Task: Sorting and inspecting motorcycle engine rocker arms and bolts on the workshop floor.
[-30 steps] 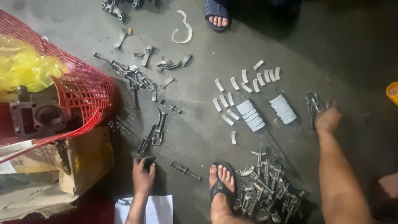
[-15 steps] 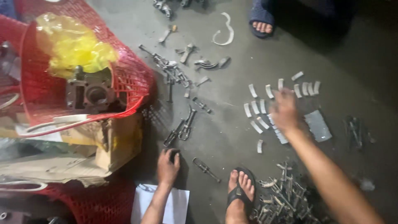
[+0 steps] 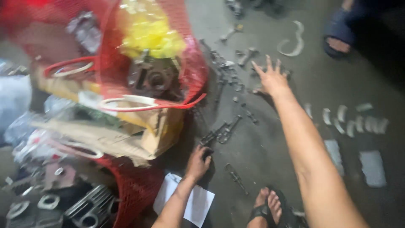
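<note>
My right hand (image 3: pixel 270 77) reaches far forward over the concrete floor with its fingers spread, empty, just above scattered small metal parts (image 3: pixel 230 69). My left hand (image 3: pixel 198 161) rests on the floor near me, curled on the end of a dark metal part (image 3: pixel 221 133), beside a sheet of white paper (image 3: pixel 188 202). The view is blurred by motion.
A red mesh basket (image 3: pixel 192 76) with a yellow bag (image 3: pixel 148 33) and a metal engine part sits at left on cardboard (image 3: pixel 156 135). Curved pale metal pieces (image 3: pixel 353 122) lie in rows at right. My sandalled foot (image 3: pixel 268 207) is at bottom. Another person's foot in a blue sandal (image 3: pixel 340 34) stands top right.
My right hand has swung from the pale curved pieces at right across to the scattered parts further left and away. The view has turned left. My left hand has stayed put.
</note>
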